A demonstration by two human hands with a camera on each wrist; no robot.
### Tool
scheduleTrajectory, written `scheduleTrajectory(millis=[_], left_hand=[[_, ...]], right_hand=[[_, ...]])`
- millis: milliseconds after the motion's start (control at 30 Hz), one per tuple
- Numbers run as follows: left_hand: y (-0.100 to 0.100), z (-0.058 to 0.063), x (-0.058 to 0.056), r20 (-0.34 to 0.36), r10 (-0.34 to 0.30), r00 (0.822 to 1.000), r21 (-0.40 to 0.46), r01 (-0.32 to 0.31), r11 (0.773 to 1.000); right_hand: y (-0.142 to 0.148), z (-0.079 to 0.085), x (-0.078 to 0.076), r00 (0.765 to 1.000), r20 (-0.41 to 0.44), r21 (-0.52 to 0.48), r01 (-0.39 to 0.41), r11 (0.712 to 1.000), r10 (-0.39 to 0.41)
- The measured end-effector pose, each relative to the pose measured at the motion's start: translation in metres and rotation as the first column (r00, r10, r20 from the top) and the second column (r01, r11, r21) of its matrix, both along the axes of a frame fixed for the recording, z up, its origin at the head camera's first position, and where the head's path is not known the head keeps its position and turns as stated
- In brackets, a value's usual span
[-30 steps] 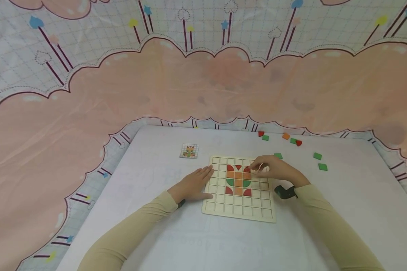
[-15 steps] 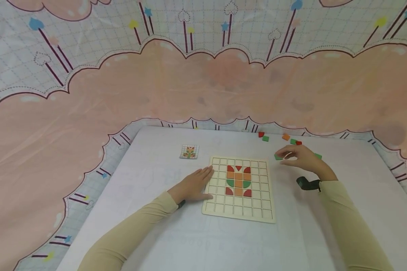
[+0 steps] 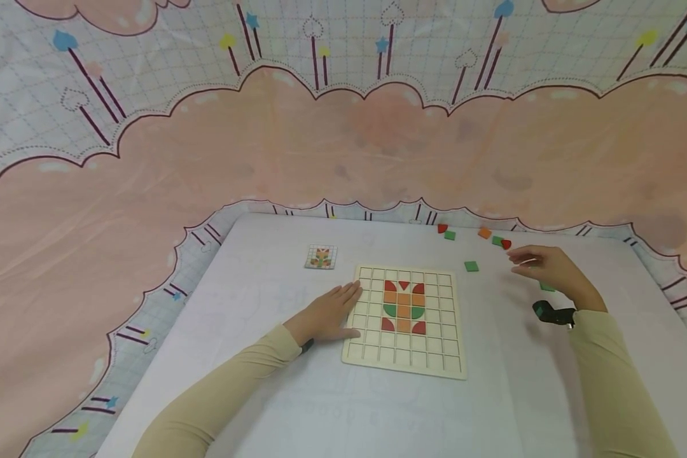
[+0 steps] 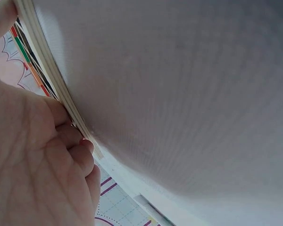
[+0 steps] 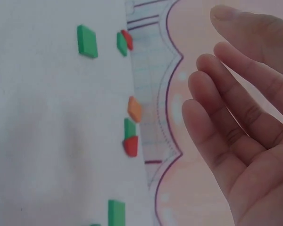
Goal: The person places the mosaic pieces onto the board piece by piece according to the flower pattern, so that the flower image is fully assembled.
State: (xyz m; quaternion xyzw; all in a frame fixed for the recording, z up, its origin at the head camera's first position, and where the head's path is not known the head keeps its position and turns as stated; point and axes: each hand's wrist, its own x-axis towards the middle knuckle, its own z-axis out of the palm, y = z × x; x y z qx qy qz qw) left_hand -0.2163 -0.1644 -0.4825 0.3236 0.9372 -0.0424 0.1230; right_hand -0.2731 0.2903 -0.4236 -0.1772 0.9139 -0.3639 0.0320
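Note:
A pale wooden grid board (image 3: 372,350) lies on the white table, with red, orange and green tiles (image 3: 403,312) set in its middle squares. Along its left edge rests my left hand (image 3: 323,313), fingers extended and thumb apart. In the left wrist view, that hand (image 4: 37,160) lies against the board's edge (image 4: 56,80). My right hand (image 3: 549,267) hovers over the right side of the table, beside a red tile (image 3: 506,244). Seen from the right wrist, its fingers (image 5: 212,127) are loosely extended with nothing between them. Part of a green tile (image 3: 546,286) shows below this hand.
A small pattern card (image 3: 320,257) with a similar coloured design lies behind the board's left corner. Loose tiles lie toward the far right: a green one (image 3: 471,266), an orange one (image 3: 484,233) and several others. A patterned cloth (image 3: 343,146) hangs behind the table.
My right hand has moved away from the board to the right, past the nearest green tile, over the loose tiles. The left hand has stayed at the board's edge.

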Motion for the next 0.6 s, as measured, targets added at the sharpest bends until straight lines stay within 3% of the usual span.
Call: scheduleTrajectory(millis=[167,367,600], left_hand=[[0.000,-0.002,-0.001,0.003,0.005,1.000,-0.010,-0.005,1.000],[0.000,-0.001,-0.001,0.004,0.004,1.000,-0.016,-0.004,1.000],[0.001,0.000,0.001,0.005,-0.002,1.000,-0.003,0.002,1.000]], right_hand=[[0.013,-0.011,-0.002,0.998,0.038,-0.052,0.048,0.997,-0.046],[0.024,-0.035,-0.012,0.993,0.105,-0.075,0.067,0.995,-0.059],[0.008,-0.051,-0.022,0.979,0.195,-0.059,0.066,0.996,-0.054]])
